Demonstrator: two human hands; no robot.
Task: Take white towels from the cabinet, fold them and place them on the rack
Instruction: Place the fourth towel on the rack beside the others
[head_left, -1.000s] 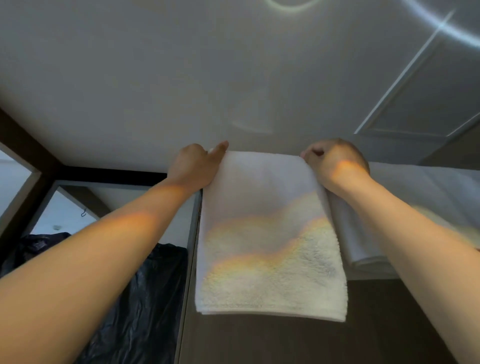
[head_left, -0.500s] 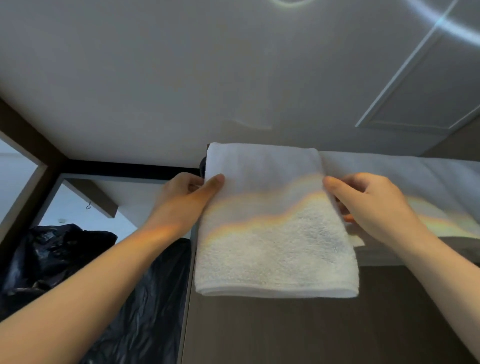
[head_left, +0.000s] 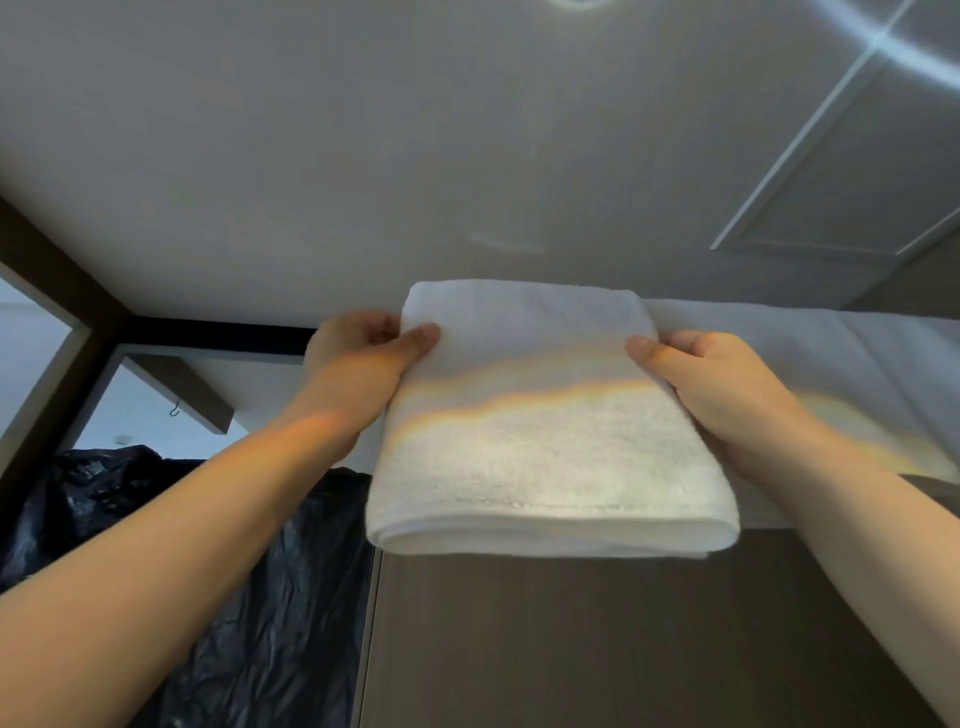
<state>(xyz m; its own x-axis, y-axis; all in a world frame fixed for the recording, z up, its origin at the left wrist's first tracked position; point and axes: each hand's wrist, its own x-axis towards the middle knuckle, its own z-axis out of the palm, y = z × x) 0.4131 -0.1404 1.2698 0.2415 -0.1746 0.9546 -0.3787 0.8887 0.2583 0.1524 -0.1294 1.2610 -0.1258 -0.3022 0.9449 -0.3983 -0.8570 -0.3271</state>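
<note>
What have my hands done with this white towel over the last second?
Both hands slid back toward you from the far corners of the folded towel. The left hand and the right hand now take a grip on its side edges, thumbs on top. The towel itself lies much as it did. The neighbouring towel on its right and the black bag lower left stayed put.

There are two bare hands, the left hand (head_left: 353, 364) and the right hand (head_left: 717, 384). Between them is one folded white terry towel (head_left: 550, 447). Beside it lies more white towel cloth (head_left: 779, 343); one piece or several, I cannot tell. Also one crumpled black plastic sheet (head_left: 270, 623) and one small metal hook (head_left: 175, 410).
</note>
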